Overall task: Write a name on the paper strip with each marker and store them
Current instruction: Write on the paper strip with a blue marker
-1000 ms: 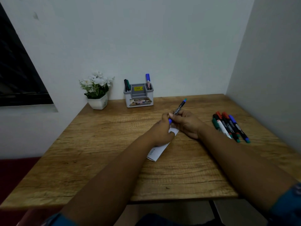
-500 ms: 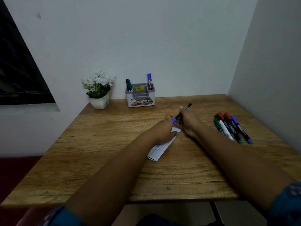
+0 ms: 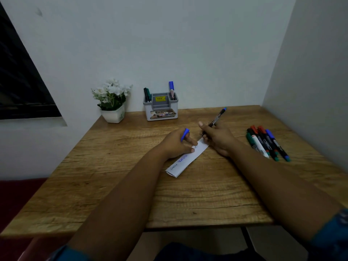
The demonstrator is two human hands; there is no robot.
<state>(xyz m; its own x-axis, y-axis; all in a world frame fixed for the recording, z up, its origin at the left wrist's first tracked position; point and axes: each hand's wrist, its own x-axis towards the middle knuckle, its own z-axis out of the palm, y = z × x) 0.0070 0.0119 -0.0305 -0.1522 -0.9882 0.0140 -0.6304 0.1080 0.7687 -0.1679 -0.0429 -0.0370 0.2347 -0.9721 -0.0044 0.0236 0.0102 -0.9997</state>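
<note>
Since a second ago the hands have drawn apart: the cap [image 3: 185,134], then joined to the marker [image 3: 216,119], is now off and pinched in the left hand [image 3: 176,145].

Head view: left fingertips [image 3: 192,150] press the strip [image 3: 186,159] flat on the table [image 3: 113,166] while curled fingers keep the cap. The right hand [image 3: 219,138] grips the marker low on its barrel, tail tilted up and away, tip hidden behind the fingers near the strip's far end. Both forearms reach forward over the table.

The marker looks light, stiff and smooth, best held near the tip. The strip is thin and apt to slide, so it needs pinning. Five more markers [image 3: 267,144] lie to the right; the holder [image 3: 160,107] stands at the back wall beside a plant [image 3: 113,102].
</note>
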